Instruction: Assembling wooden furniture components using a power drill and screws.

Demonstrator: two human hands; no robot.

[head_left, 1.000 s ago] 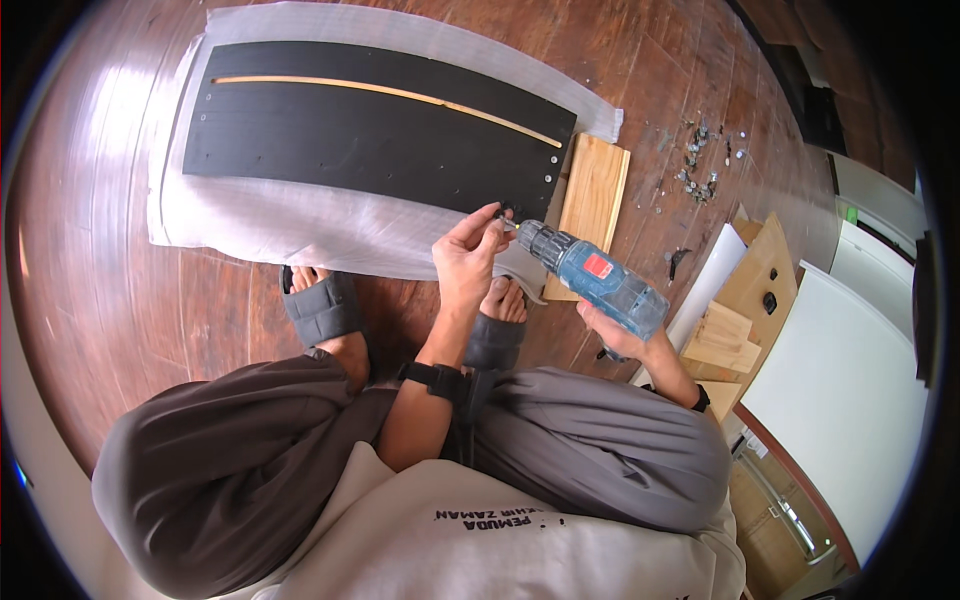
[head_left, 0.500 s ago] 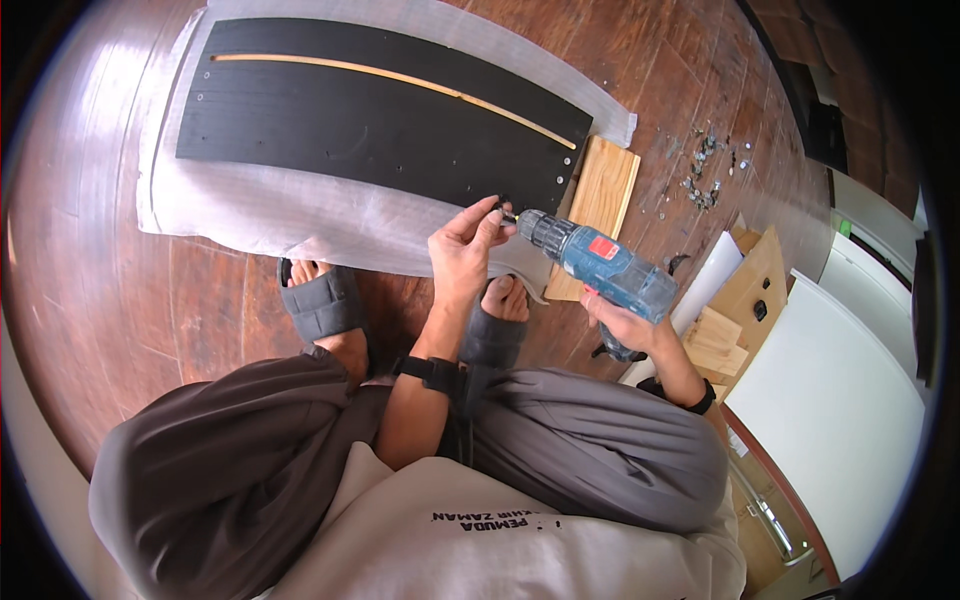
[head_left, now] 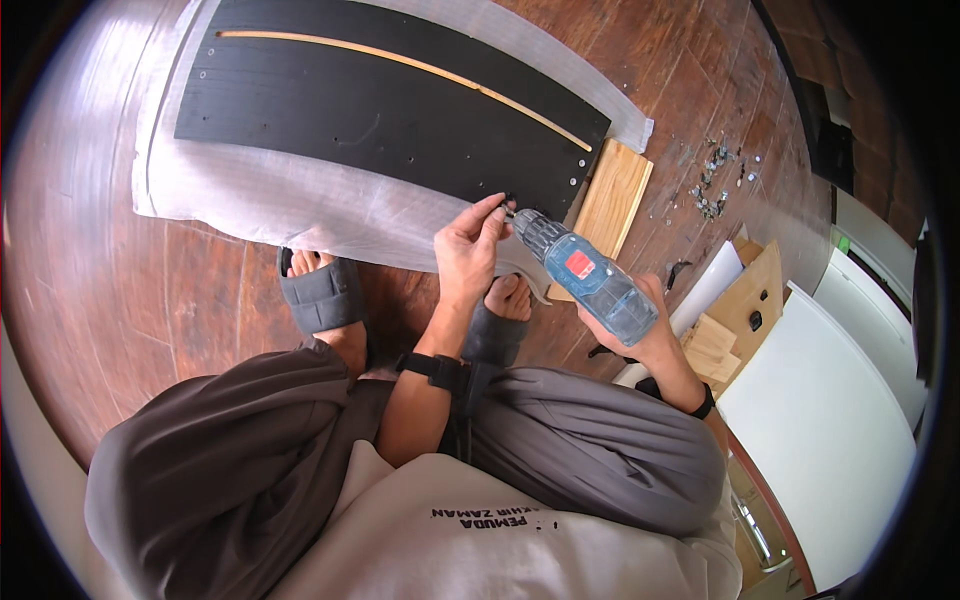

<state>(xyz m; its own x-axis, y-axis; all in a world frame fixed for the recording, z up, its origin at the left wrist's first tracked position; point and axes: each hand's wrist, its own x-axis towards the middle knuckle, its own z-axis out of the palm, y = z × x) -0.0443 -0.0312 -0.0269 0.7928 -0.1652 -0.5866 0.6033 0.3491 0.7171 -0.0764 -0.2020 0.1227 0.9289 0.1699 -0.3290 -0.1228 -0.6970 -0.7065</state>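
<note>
A blue and black cordless drill (head_left: pixel 597 283) is gripped by my right hand (head_left: pixel 645 325), its chuck pointing up and left. My left hand (head_left: pixel 468 248) pinches a small dark piece (head_left: pixel 508 203) at the tip of the drill's bit; its exact kind is too small to make out. Both hands meet over the near right corner of a black wooden panel (head_left: pixel 330 110). A long light groove runs along that panel, and small holes dot its surface. White foam sheeting (head_left: pixel 230 195) lies beneath it.
Light wooden boards (head_left: pixel 612 195) lie beside the panel's right end. Scattered screws and fittings (head_left: pixel 713 180) sit on the brown floor farther right. An open cardboard box (head_left: pixel 755 300) and a large white panel (head_left: pixel 825 420) stand at right. My sandalled feet (head_left: pixel 322 290) are close to the foam.
The drill has swung to a steeper angle, its rear end moving down and left with my right hand. My left hand stays at the bit. The view has shifted slightly.
</note>
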